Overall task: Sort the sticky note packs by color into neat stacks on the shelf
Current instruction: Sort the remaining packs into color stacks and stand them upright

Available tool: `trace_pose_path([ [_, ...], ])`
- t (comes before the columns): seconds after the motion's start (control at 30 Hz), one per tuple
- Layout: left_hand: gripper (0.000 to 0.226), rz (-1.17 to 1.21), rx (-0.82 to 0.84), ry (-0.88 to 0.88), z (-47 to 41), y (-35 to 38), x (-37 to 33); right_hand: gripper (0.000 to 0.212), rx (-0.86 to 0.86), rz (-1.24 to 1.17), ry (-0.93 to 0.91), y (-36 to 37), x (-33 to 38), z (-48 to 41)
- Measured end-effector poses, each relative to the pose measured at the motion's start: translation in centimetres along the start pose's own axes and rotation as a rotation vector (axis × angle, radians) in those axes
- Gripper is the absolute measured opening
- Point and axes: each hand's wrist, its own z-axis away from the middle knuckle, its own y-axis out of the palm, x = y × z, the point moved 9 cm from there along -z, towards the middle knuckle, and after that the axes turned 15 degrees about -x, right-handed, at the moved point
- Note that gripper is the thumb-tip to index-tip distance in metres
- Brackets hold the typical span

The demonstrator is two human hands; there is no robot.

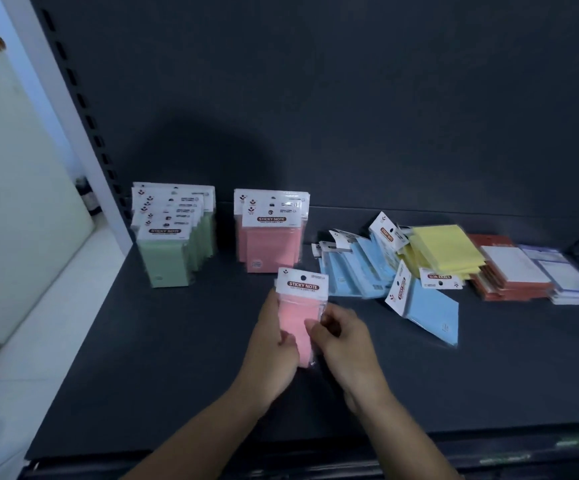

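A pink sticky note pack (300, 313) is held upright above the dark shelf (163, 358) by both hands. My left hand (274, 351) grips its left side and my right hand (345, 344) pinches its right edge. Behind it stands a pink stack (270, 247), and a green stack (172, 251) stands further left. To the right lie several loose blue packs (357, 268), one blue pack (431, 310) on its own, and yellow packs (444, 251) on top of the pile.
Red-edged pads (513, 271) and purple-edged pads (568, 275) lie at the far right. The shelf's slotted upright (84, 123) and a pale wall (11, 168) are at the left. The shelf's front lip (281, 459) runs below my arms.
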Motion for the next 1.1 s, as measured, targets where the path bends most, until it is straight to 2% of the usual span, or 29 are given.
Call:
trace_pose_path([
  [0.07, 0.075, -0.061, -0.068, 0.122, -1.9, -1.3, 0.2, 0.016, -0.031, 0.102, -0.179, 1.7, 1.8, -1.1],
  [0.13, 0.076, -0.101, -0.136, 0.221, -3.8, -2.4, 0.4, 0.021, -0.056, 0.158, -0.329, 3.3, 3.0, -2.1],
  [0.27, 0.069, -0.197, -0.231, 0.298, -6.7, -3.4, 1.5, 0.03, -0.109, 0.222, -0.484, 5.6, 3.5, -4.1],
  [0.4, 0.06, -0.32, -0.319, 0.311, -8.1, -3.7, 2.0, 0.037, -0.128, 0.214, -0.482, 6.6, 2.7, -5.7],
  [0.5, 0.059, -0.401, -0.32, 0.352, -8.1, -3.3, 2.1, 0.039, -0.139, 0.174, -0.456, 6.6, 2.1, -5.9],
  [0.7, 0.054, -0.352, -0.345, 0.336, -8.3, -3.5, 2.4, 0.038, -0.175, 0.105, -0.351, 6.5, 1.1, -6.6],
  [1.1, 0.043, -0.32, -0.375, 0.308, -8.2, -4.0, 2.5, 0.023, -0.266, 0.119, -0.452, 5.4, 3.2, -5.0],
])
